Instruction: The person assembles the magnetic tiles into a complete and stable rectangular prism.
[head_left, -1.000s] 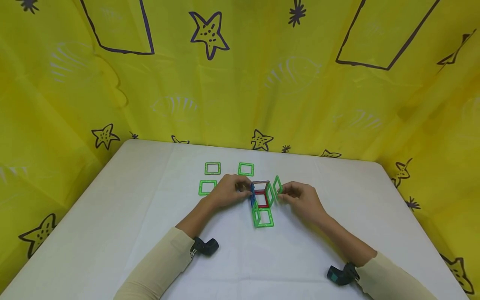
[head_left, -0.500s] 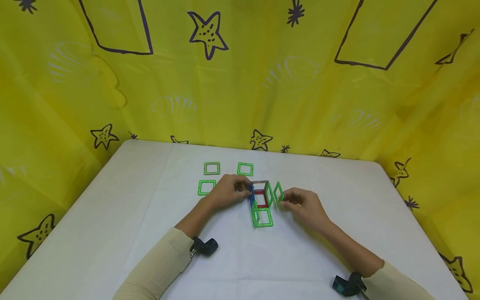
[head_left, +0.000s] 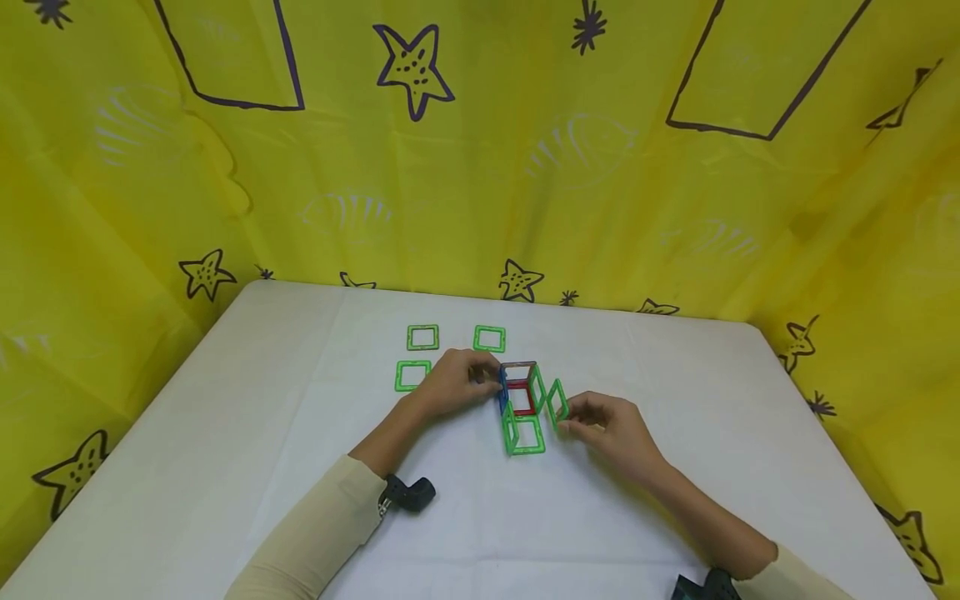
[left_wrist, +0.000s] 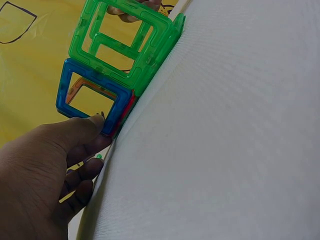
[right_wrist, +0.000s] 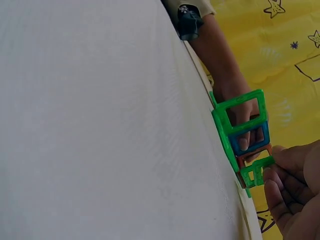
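Observation:
A small structure of square magnetic tiles stands on the table. Its blue tile (left_wrist: 65, 85) is upright on the left, and my left hand (head_left: 459, 383) grips that tile's lower edge, thumb on its face. A red tile (head_left: 531, 400) lies flat as the base, with a brownish-orange tile (head_left: 519, 364) upright behind. On the right side stands a green tile (head_left: 537, 389). In front, one green tile (head_left: 542, 435) lies flat and another green tile (head_left: 509, 429) stands upright. My right hand (head_left: 611, 429) pinches a separate green tile (head_left: 562, 392), held upright just right of the structure.
Behind and left of the structure, three loose green tiles lie flat: a back-left tile (head_left: 423, 348), a back-right tile (head_left: 490, 351) and a nearer tile (head_left: 412, 389) partly behind my left hand. A yellow patterned curtain (head_left: 465, 208) borders the white table (head_left: 225, 467).
My right hand has moved down toward me in the head view, carrying the green tile along the structure's right side. My left hand keeps its place at the blue tile.

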